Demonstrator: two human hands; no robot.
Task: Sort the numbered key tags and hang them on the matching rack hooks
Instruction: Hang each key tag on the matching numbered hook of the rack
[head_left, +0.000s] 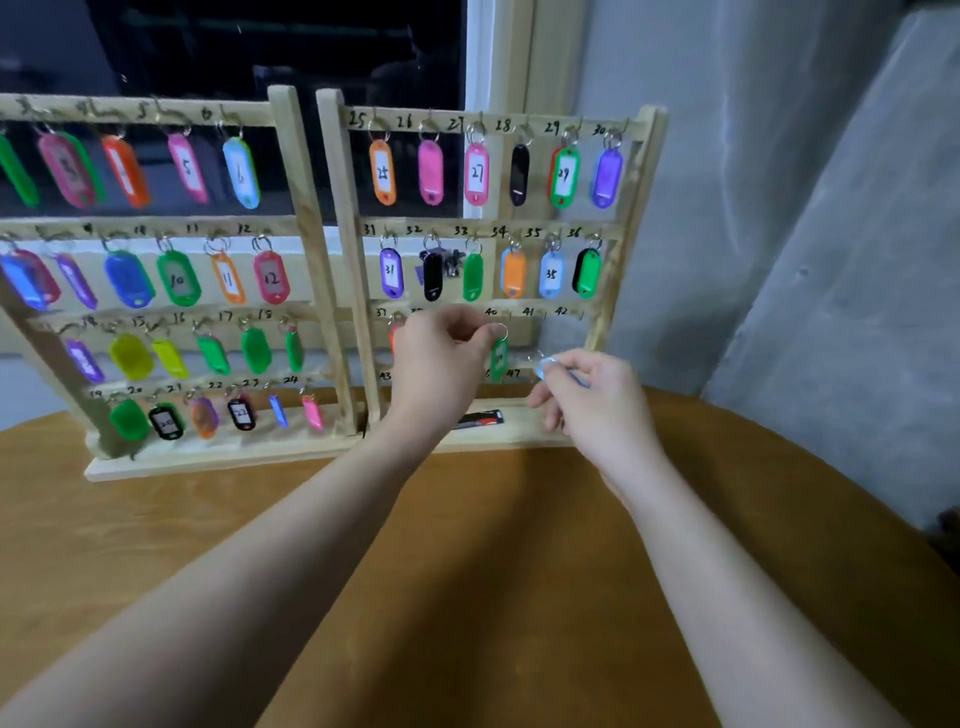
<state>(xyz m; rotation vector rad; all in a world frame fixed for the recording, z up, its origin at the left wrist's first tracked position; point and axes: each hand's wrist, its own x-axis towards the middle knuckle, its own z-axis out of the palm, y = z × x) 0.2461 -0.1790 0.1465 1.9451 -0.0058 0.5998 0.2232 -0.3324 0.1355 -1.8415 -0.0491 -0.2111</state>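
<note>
Two wooden key racks stand side by side on the table, the left rack (291, 156) and the right rack (631, 228), both hung with coloured numbered tags. My left hand (441, 364) pinches the ring of a green tag (498, 358) up at the third row of the right rack, under the hook marked 40. My right hand (597, 400) grips a light blue tag (545, 368) just below and to the right, in front of the rack's lower rows. Hooks 41 and 42 carry nothing. My left hand hides most of an orange tag (393, 332) on hook 37.
The racks sit at the back of a round brown table (467, 571). A black and red object (480, 418) lies on the right rack's base. A dark window is behind the racks, and a grey wall (779, 208) to the right.
</note>
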